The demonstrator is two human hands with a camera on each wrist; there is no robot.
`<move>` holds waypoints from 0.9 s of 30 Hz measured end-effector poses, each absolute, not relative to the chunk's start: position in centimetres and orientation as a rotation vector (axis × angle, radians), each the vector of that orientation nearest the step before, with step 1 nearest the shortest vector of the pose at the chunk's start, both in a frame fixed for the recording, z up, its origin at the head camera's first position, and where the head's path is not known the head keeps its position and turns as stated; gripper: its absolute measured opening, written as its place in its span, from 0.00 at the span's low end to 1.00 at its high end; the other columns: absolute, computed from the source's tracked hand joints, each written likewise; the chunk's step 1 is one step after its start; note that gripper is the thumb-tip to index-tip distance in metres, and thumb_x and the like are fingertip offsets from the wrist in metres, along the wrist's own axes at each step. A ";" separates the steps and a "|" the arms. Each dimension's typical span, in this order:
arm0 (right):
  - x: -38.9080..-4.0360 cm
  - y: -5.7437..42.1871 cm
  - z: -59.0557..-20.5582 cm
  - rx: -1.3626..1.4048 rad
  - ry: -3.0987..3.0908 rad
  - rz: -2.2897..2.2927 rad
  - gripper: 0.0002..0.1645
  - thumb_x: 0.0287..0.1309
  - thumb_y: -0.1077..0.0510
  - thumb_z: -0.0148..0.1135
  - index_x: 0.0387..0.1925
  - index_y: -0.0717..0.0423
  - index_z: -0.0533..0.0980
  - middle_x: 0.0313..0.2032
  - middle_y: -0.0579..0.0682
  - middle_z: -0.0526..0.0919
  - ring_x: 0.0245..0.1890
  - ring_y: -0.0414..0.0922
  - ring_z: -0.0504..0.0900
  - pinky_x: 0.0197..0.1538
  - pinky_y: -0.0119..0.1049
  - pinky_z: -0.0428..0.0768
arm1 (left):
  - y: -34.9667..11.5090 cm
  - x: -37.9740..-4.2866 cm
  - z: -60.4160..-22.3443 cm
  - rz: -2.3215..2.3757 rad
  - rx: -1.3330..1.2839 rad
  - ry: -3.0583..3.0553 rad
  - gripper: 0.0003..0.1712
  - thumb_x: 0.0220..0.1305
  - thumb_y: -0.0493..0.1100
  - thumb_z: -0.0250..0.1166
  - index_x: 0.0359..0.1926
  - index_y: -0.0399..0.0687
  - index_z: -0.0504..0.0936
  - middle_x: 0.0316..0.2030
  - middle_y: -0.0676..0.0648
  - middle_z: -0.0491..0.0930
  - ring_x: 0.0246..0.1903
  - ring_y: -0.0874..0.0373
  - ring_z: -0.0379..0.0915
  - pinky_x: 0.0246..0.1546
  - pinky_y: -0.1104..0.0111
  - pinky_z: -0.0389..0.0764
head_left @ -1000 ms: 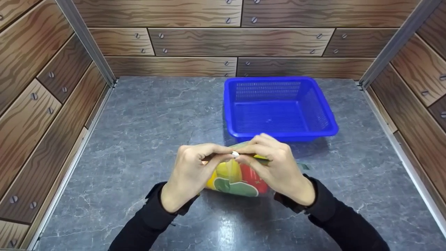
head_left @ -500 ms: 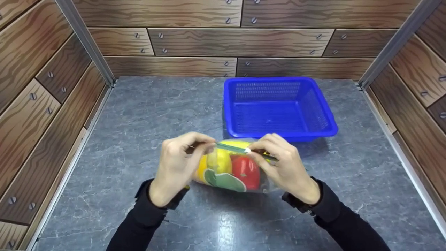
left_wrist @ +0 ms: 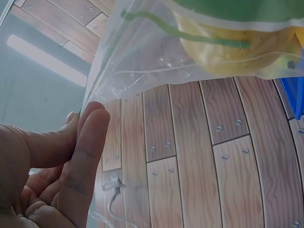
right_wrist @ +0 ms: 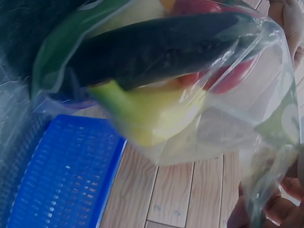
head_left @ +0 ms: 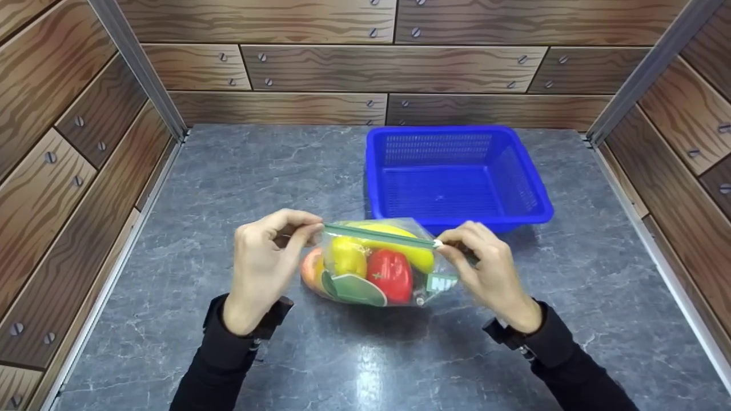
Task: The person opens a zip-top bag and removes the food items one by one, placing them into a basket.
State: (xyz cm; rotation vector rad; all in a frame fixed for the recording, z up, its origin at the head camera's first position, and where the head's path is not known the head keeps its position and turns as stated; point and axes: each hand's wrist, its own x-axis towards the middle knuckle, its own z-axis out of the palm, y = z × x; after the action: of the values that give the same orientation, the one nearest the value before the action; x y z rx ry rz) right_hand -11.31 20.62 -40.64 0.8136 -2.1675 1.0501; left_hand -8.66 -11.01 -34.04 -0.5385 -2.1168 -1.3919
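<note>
A clear zip bag (head_left: 351, 290) with a green label hangs between the two hands, its green zip strip (head_left: 377, 235) stretched nearly level. My left hand (head_left: 264, 265) pinches the strip's left end between thumb and fingers. At the right end, my right hand (head_left: 485, 265) pinches the white slider (head_left: 438, 244). Inside the bag are a yellow pepper (head_left: 347, 257), a red pepper (head_left: 390, 277), a banana (head_left: 424, 261) and an orange-pink round fruit (head_left: 310, 269). The right wrist view also shows a long dark vegetable (right_wrist: 161, 52) in it.
Just behind the bag, a blue plastic basket (head_left: 374, 182) stands on the grey marbled table (head_left: 257, 177); the bag's top overlaps its front rim in the head view. Wood-patterned walls (head_left: 394, 68) enclose the back and both sides.
From meeting at the strip's middle, the hands have drawn apart, the left leftward and the right rightward with the white slider. The strip and bag contents now show between them.
</note>
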 end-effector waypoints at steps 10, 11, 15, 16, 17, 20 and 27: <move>-12.2 22.8 -41.9 0.688 -2.161 1.055 0.12 0.45 0.73 0.70 0.34 0.59 0.82 0.26 0.48 0.80 0.24 0.34 0.71 0.27 0.19 0.70 | -12.4 -8.2 -33.9 -1.395 -0.449 -2.066 0.03 0.59 0.36 0.67 0.34 0.43 0.86 0.28 0.48 0.87 0.24 0.65 0.82 0.27 0.73 0.83; -12.3 23.0 -42.0 0.674 -2.163 1.057 0.12 0.45 0.72 0.70 0.34 0.59 0.83 0.26 0.49 0.80 0.24 0.34 0.71 0.27 0.19 0.70 | -12.4 -8.2 -33.9 -1.399 -0.441 -2.059 0.03 0.59 0.36 0.67 0.34 0.43 0.86 0.28 0.48 0.87 0.24 0.65 0.82 0.27 0.73 0.83; -12.2 23.4 -42.2 0.627 -2.173 1.080 0.11 0.48 0.71 0.69 0.34 0.57 0.83 0.26 0.48 0.80 0.24 0.34 0.71 0.27 0.20 0.69 | -12.4 -8.0 -33.8 -1.367 -0.415 -2.055 0.02 0.59 0.37 0.68 0.33 0.43 0.87 0.26 0.48 0.86 0.23 0.65 0.81 0.26 0.75 0.81; -12.1 23.4 -42.2 0.612 -2.173 1.084 0.11 0.49 0.71 0.69 0.35 0.56 0.83 0.27 0.47 0.81 0.24 0.34 0.71 0.28 0.20 0.70 | -12.3 -7.9 -33.7 -1.346 -0.412 -2.055 0.03 0.59 0.38 0.68 0.33 0.43 0.87 0.26 0.48 0.86 0.23 0.65 0.81 0.26 0.77 0.80; -11.9 23.3 -42.1 0.594 -2.172 1.080 0.11 0.49 0.70 0.70 0.36 0.55 0.84 0.27 0.46 0.81 0.25 0.33 0.72 0.29 0.19 0.70 | -12.1 -7.8 -33.7 -1.325 -0.410 -2.053 0.02 0.59 0.37 0.68 0.33 0.43 0.87 0.26 0.48 0.86 0.22 0.65 0.80 0.25 0.78 0.79; -11.2 22.7 -41.9 0.548 -2.151 1.048 0.15 0.48 0.68 0.71 0.41 0.55 0.85 0.29 0.47 0.81 0.28 0.33 0.74 0.31 0.18 0.72 | -11.5 -7.5 -33.5 -1.260 -0.419 -2.041 0.02 0.57 0.36 0.69 0.32 0.42 0.86 0.26 0.47 0.87 0.22 0.64 0.80 0.25 0.81 0.77; -9.9 20.1 -40.6 0.591 -2.060 0.913 0.21 0.49 0.63 0.72 0.48 0.54 0.83 0.37 0.56 0.81 0.38 0.48 0.74 0.45 0.33 0.70 | -10.0 -7.3 -33.7 -1.193 -0.498 -2.030 0.03 0.58 0.34 0.68 0.34 0.41 0.86 0.27 0.47 0.87 0.22 0.63 0.80 0.26 0.81 0.78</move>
State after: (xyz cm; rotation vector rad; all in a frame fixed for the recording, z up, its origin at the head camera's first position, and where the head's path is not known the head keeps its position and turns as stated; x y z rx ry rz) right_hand -9.88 20.14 -40.62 0.5913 -2.0600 0.9128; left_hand -7.27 -10.01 -33.74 -0.4981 -2.0300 -1.1934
